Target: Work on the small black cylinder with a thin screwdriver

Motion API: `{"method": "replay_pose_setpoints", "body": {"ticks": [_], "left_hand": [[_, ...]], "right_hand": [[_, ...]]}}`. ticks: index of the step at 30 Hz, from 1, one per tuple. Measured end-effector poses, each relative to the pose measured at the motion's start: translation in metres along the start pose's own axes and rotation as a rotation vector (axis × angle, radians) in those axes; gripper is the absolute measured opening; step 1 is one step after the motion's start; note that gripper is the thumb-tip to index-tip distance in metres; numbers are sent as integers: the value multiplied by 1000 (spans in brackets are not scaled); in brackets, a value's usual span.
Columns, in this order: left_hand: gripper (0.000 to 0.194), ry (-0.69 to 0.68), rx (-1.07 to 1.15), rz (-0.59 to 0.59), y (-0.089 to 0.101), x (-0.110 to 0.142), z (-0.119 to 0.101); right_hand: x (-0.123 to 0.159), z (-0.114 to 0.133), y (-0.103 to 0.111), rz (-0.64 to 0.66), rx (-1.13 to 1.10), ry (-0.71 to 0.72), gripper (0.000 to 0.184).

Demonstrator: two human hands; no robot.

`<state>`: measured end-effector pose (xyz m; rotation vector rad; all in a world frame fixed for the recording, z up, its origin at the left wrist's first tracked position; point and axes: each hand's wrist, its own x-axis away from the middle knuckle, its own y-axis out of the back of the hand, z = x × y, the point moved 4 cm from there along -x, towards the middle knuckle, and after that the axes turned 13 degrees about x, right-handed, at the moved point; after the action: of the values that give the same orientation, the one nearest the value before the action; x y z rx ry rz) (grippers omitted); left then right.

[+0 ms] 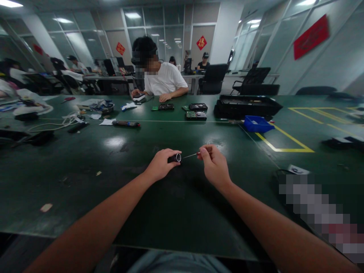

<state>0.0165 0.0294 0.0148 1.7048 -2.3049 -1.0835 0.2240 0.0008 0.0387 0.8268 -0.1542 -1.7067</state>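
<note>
My left hand (pixel 160 163) grips a short black cylinder with a silver-rimmed open end (pixel 175 157), held sideways just above the dark green table (pixel 113 189). My right hand (pixel 214 163) pinches a thin metal bit or rod (pixel 190 155) whose tip points left, close to the cylinder's open end. Whether the tip touches the cylinder I cannot tell. Both hands hover near the middle of the table, a short way apart.
Across the table a person in a white shirt (pixel 163 79) works with small parts. Circuit boards and drives (pixel 196 112), a black tray (pixel 246 105), a blue bin (pixel 257 123), a dark pen-shaped tool (pixel 126 123) and cables (pixel 51 125) lie farther off. Yellow tape lines (pixel 284 144) mark the right side.
</note>
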Motion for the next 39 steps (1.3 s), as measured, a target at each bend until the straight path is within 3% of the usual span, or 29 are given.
{"method": "replay_pose_setpoints", "body": {"ticks": [8,12,17,24,28,33,39], "left_hand": [[41,77,209,-203,10,1,-2],[37,137,191,-233,21,4,-14],[25,82,-1,-106,22,-1,-27],[34,52,-228,207,-7,-15,1],[23,42,-327,283,-13,-19,7],[21,69,-188,194,5,-21,4],[26,267,172,-82,57,-13,23]], "right_hand": [[0,3,10,-87,-40,40,20],[2,5,14,-100,-46,52,19],[2,8,17,-107,-61,72,18],[3,8,17,-93,-46,68,18],[3,7,16,-84,-44,68,19],[3,8,16,-89,-54,65,19],[3,8,15,-61,-66,62,19]]}}
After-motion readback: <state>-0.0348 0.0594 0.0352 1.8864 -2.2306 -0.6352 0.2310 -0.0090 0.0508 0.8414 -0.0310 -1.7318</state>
